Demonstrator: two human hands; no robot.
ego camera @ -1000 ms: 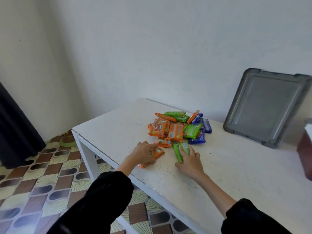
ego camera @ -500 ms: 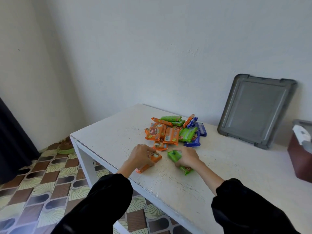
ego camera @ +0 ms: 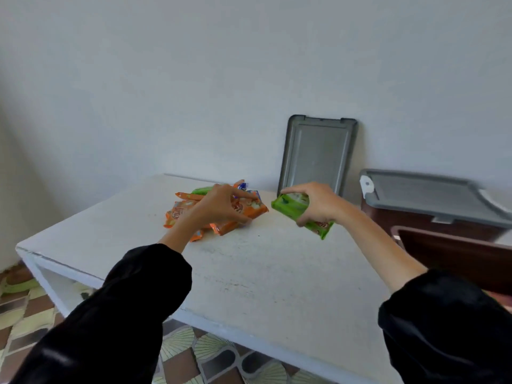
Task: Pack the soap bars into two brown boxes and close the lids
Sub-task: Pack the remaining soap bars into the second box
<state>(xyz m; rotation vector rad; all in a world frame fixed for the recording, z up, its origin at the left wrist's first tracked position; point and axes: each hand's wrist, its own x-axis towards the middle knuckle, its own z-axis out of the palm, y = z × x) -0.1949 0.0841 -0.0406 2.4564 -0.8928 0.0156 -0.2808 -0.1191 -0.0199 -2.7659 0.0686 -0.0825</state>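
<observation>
Since half a second ago, both hands are off the table surface and carrying packets, and the view is now taking in the boxes at the right.

Head view: the right hand [ego camera: 318, 205] is clamped around a green soap bar [ego camera: 297, 214], holding it lifted above the white table [ego camera: 263, 273], tilted with its lower end pointing down and right. The left hand [ego camera: 221, 207] is gripping an orange soap bar [ego camera: 250, 210] between thumb and fingers, raised just over the pile of soap bars [ego camera: 194, 212], which is lying on the far left part of the table. The pile is showing orange, green and a little blue wrapping; much of it is hidden behind the left hand.

At the right edge, an open brown box [ego camera: 454, 253] is sitting nearest, its interior partly cut off by the frame. Behind it, a second brown box [ego camera: 415, 220] is carrying a grey lid [ego camera: 432, 195] resting on top. A second grey lid [ego camera: 317, 156] is standing upright, leaning against the wall. Both forearms are wearing black sleeves [ego camera: 124, 314].
</observation>
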